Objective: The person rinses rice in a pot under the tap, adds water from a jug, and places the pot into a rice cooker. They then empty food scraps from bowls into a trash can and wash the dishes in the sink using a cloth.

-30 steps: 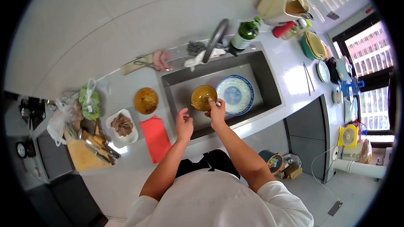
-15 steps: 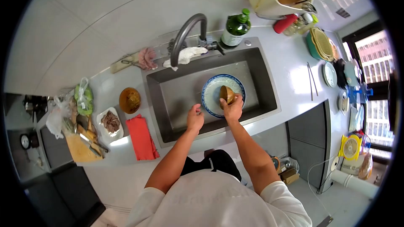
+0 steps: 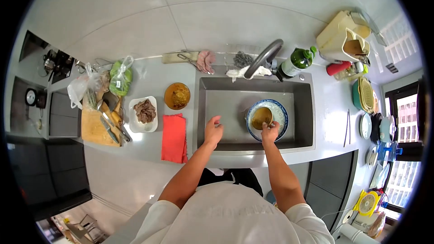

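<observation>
My right hand [image 3: 270,132] grips the rim of a small amber bowl [image 3: 261,118] with its opening facing up. The amber bowl is inside a larger white bowl with a blue patterned rim [image 3: 283,116], which stands in the grey sink [image 3: 221,104]. Whether the small bowl touches the bottom of the larger one I cannot tell. To the left of both bowls, my left hand [image 3: 214,131] hovers over the sink, holding nothing, its fingers apart.
Behind the sink are a faucet [image 3: 266,58] and a green bottle [image 3: 296,63]. Left of it lie a red cloth [image 3: 174,138], a second amber bowl [image 3: 177,96], a white dish of meat [image 3: 143,114] and a cutting board with knives [image 3: 92,126]. Chopsticks [image 3: 347,128] lie to the right.
The view has turned left, shifting everything rightward. The small amber bowl has gone from tipped on its side to opening upward. My left hand is farther from the bowls.
</observation>
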`<state>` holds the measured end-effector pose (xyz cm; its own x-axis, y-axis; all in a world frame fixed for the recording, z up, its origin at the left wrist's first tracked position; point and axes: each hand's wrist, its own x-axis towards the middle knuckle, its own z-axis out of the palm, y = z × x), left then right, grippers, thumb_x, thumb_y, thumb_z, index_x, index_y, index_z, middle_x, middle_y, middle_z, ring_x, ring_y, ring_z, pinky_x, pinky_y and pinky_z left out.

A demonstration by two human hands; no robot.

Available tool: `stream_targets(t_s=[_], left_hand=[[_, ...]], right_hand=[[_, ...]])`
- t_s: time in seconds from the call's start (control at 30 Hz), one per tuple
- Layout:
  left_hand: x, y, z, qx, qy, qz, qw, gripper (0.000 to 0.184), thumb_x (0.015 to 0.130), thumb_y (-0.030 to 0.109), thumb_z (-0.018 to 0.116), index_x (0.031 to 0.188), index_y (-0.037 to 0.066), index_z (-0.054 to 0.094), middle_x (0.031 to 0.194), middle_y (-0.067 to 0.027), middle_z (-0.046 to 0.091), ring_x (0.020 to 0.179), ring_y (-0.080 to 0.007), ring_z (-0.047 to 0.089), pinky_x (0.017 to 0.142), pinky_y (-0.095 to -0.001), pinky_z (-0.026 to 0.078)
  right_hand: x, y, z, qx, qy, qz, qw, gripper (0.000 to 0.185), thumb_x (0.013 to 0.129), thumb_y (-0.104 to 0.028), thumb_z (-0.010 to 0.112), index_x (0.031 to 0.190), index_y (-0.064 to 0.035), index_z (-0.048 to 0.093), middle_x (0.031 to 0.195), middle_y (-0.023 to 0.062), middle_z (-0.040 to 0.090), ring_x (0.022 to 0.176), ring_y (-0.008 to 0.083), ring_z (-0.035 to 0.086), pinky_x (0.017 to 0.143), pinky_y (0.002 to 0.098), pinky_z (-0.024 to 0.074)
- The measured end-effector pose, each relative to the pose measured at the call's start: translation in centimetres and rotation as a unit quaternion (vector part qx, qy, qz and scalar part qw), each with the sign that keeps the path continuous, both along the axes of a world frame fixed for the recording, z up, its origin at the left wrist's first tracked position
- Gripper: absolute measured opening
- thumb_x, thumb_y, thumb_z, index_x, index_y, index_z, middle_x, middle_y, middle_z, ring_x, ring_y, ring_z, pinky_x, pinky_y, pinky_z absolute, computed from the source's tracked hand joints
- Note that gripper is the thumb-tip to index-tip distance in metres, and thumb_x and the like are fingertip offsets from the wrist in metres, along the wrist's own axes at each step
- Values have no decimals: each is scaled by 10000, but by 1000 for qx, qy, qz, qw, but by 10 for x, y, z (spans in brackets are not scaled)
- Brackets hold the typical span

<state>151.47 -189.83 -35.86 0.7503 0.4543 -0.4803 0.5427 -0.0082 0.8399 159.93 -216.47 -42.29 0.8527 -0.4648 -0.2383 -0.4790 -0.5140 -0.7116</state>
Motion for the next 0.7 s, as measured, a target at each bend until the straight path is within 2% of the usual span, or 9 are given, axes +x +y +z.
stream_targets(t_s=[0.07, 0.13, 0.27, 0.3, 0.33, 0.4, 0.5, 0.63, 0.7], left_hand=[[-3, 21, 8, -14, -9, 9, 1000, 479, 920, 8, 615, 1391, 95, 601, 1251, -69, 571, 851, -157, 636, 707, -312, 514], [-6, 39, 11, -40, 5, 40, 998, 437, 917, 65, 648, 1353, 89, 646, 1271, -117, 639, 1148, -252, 622, 968, -375, 516], [-13, 70, 8, -54, -8, 48, 997, 431, 915, 65, 645, 1346, 83, 650, 1253, -122, 649, 1159, -250, 625, 970, -374, 515], [-14, 77, 7, -47, -19, 43, 998, 429, 912, 65, 645, 1341, 78, 651, 1248, -124, 653, 1158, -248, 626, 972, -375, 514], [-15, 83, 7, -41, -31, 37, 998, 427, 910, 65, 644, 1337, 73, 653, 1243, -127, 657, 1157, -246, 627, 973, -375, 513], [-17, 95, 3, -32, -41, 38, 998, 406, 908, 59, 643, 1313, 68, 663, 1219, -127, 666, 1138, -244, 635, 963, -375, 518], [-24, 118, -3, -26, -57, 56, 996, 352, 903, 41, 640, 1252, 54, 681, 1148, -121, 687, 1080, -238, 654, 937, -370, 527], [-34, 157, -12, -17, -90, 109, 990, 243, 900, 2, 629, 1133, 24, 693, 1026, -100, 712, 954, -210, 675, 866, -340, 542], [-37, 178, -13, -24, -111, 137, 984, 227, 906, -1, 625, 1124, 20, 684, 999, -90, 704, 919, -202, 671, 847, -334, 544]], right_hand=[[0, 8, -2, 26, 7, -6, 1000, 615, 845, -256, 874, 1329, -50, 555, 1132, 226, 720, 1047, 398, 718, 912, 470, 564], [-1, 15, -1, 106, 83, -72, 988, 512, 889, -133, 800, 1321, -50, 539, 1100, 202, 726, 891, 358, 756, 728, 452, 627], [-2, 28, 17, 263, 100, -158, 946, 521, 942, -65, 730, 1382, -21, 454, 1034, 183, 668, 618, 234, 692, 511, 383, 621], [-8, 36, 23, 230, 78, -171, 955, 564, 939, -110, 753, 1410, -28, 455, 1081, 208, 662, 782, 315, 731, 673, 436, 651], [-13, 49, 33, 228, 75, -172, 955, 564, 939, -110, 753, 1410, -28, 455, 1081, 208, 662, 782, 315, 731, 673, 436, 651], [-21, 72, 47, -77, 60, -158, 983, 550, 945, -104, 732, 1425, -25, 476, 1247, 259, 587, 1129, 424, 663, 976, 511, 585], [-31, 110, 103, -50, 43, -152, 986, 591, 916, -110, 751, 1434, -24, 479, 1301, 265, 539, 1272, 448, 542, 1108, 502, 469], [-27, 134, 49, -179, -172, 40, 968, 462, 885, -93, 753, 1319, -41, 605, 1220, 222, 614, 1116, 372, 629, 967, 469, 522], [-24, 166, 52, -83, -161, 84, 980, 385, 894, -93, 744, 1262, -43, 640, 1147, 201, 652, 1048, 345, 656, 937, 450, 535]])
